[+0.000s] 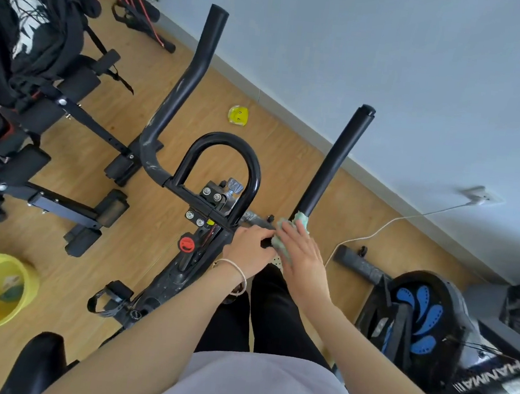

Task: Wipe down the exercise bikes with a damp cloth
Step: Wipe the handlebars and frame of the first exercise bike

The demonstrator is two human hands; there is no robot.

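Pale green and bunched, the cloth (299, 224) sits wrapped on the bar (188, 193) of the scuffed black bike (177, 271), at the foot of the right grip (333, 162). The right hand (301, 260) lies over the cloth with fingers straight and together, pressing it to the bar, and a fold of cloth shows past the fingertips. Just beside it, the left hand (251, 250) has its fingers curled round the same bar.

A white cable (377, 232) is running across the wooden floor (288, 155) to a wall socket (480, 196). Black clothing (44, 36) is lying over a workout bench (87, 121); a small yellow-green disc (237, 115) is sitting near the wall (396, 50).
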